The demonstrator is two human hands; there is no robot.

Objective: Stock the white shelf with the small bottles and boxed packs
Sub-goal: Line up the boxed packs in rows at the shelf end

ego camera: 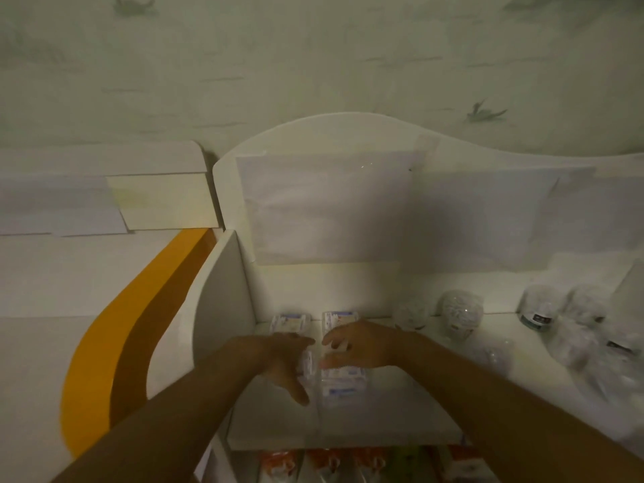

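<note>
Both my hands reach over the white shelf [348,427], left hand [278,360] spread and empty, right hand [359,346] loosely curled over the packs [343,378], which run lengthwise away from me, nearer my right.

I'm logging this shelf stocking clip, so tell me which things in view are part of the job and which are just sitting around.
Part of the job:
white shelf
boxed packs in two rows
left hand and right hand, both over the packs
clear bottles on the shelf's right side

Just there:
taped paper sheet on the back panel
orange panel
orange packets on the lower level
</note>
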